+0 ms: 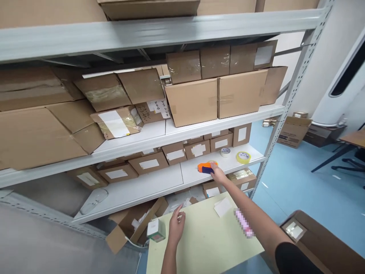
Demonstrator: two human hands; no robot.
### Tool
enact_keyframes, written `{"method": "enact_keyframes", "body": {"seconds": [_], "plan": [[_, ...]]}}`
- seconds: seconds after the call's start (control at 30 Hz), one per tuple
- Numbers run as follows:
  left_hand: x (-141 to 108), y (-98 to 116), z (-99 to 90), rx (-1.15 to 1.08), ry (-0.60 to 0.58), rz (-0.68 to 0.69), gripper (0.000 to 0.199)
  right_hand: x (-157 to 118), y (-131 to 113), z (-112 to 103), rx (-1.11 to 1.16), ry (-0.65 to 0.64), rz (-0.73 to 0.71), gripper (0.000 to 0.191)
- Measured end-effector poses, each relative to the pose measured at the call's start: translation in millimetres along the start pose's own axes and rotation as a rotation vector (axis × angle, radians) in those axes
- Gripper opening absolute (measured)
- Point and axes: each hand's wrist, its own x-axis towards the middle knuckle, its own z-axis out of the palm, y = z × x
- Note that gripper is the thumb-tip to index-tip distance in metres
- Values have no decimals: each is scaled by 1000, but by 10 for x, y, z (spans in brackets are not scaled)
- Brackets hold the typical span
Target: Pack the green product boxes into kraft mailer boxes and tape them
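Note:
My right hand (219,175) reaches out over the lower white shelf, its fingers closed around an orange and dark blue tape dispenser (205,168). My left hand (176,224) hovers over the pale yellow-green tabletop (205,243), fingers loosely curled and apart, with nothing in it. Just left of that hand, a small white and green box (156,230) sits at the table's corner. White paper slips (222,207) lie near the table's far edge. Beside my right forearm is a pink, pixelated strip (243,223); its kind cannot be made out.
A white tape roll (225,152) and a yellow tape roll (243,157) rest on the lower shelf (159,186), before labelled cardboard boxes (198,150). Larger cartons (191,102) fill the shelf above. An open carton (137,224) stands left of the table, a brown box (325,243) at right.

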Motion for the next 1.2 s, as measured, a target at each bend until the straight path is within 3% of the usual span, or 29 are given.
{"method": "enact_keyframes", "body": {"seconds": [0.1,0.2,0.33,0.43,0.57,0.7,0.8,1.0,1.2], "plan": [[-152,-14,-155,21,75,-25,51,280,68,62,-121,-93,33,60],[-320,-28,-272,38,138,-54,53,372,104,120,-233,-132,88,48],[-517,-18,-378,54,151,-82,59,375,89,124,-252,-196,118,34],[-632,-6,-450,58,140,-87,59,237,-9,210,-226,-215,115,47],[-730,-42,-568,47,120,-69,51,-246,-261,525,-154,-277,94,61],[-766,-194,-695,3,77,-84,48,-927,-505,891,-178,-361,18,57],[-788,-378,-759,-52,42,-126,48,-1443,-555,1098,-227,-395,-2,55],[-952,-670,-833,-96,-22,-188,46,-2366,-294,1231,-286,-509,269,51],[-1193,-587,-883,-76,-29,-201,43,-2959,57,1073,-318,-487,564,35]]}}
